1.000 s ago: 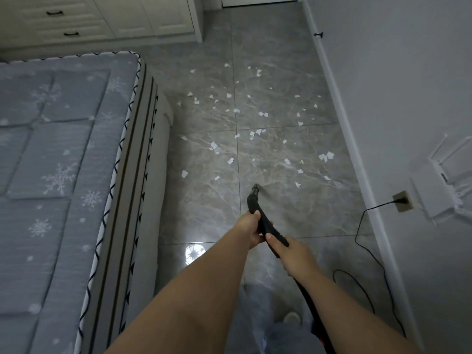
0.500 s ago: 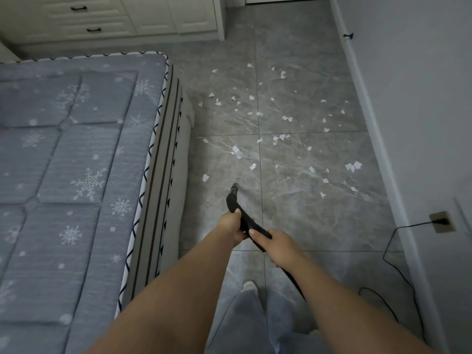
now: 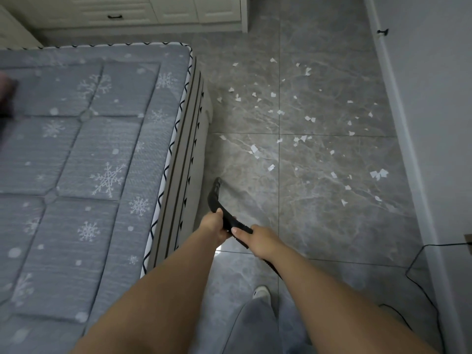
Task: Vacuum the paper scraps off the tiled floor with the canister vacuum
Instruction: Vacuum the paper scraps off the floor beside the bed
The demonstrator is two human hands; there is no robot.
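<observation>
Both hands, left hand (image 3: 214, 224) and right hand (image 3: 258, 238), grip the black plastic vacuum nozzle (image 3: 216, 194); white paper scraps (image 3: 270, 167) lie toward two o'clock on the grey tiled floor (image 3: 319, 226).

black vacuum wand (image 3: 217, 198): angled down beside bed; white paper scraps (image 3: 301, 129): scattered over grey tiles ahead

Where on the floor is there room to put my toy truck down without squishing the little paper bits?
The tile right of the nozzle, bounded by the hands and the wall's skirting, looks bare. So does the tile near the shoe. Farther ahead, between the mattress and wall, paper scraps crowd the floor.
</observation>
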